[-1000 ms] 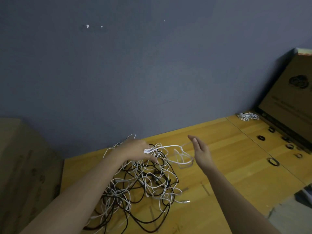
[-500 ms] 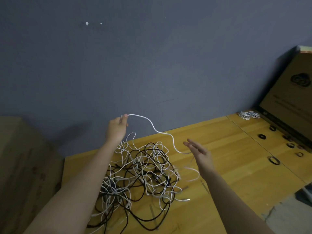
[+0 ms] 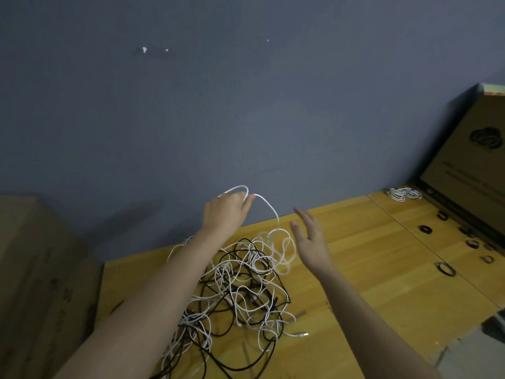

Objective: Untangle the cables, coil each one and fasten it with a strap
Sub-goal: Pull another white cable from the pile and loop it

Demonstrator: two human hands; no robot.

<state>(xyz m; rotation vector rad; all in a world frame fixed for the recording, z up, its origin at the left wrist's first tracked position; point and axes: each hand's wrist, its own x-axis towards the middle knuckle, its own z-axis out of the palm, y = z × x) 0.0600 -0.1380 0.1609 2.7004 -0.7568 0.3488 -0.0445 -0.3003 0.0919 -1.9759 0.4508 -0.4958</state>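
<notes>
A tangle of white and black cables (image 3: 240,291) lies on the yellow wooden table (image 3: 369,269). My left hand (image 3: 226,212) is raised above the pile's far edge and pinches a white cable (image 3: 269,206), which arcs from the fingers down into a blurred loop at the pile's right side. My right hand (image 3: 310,242) hovers just right of that loop, palm toward it, fingers spread, holding nothing. Several black straps (image 3: 445,269) lie on the table at the right. A coiled white cable (image 3: 403,193) rests at the far right by the wall.
A grey-blue wall (image 3: 246,105) rises right behind the table. A cardboard box (image 3: 470,165) stands at the right end, behind the straps. Another cardboard box (image 3: 41,283) stands left of the table. The table's near right edge drops to a grey floor (image 3: 478,356).
My left hand rose from the pile with a white cable, then shifted right toward my right hand. The lifted cable now hangs in a shorter arc, its lower loop blurred.
</notes>
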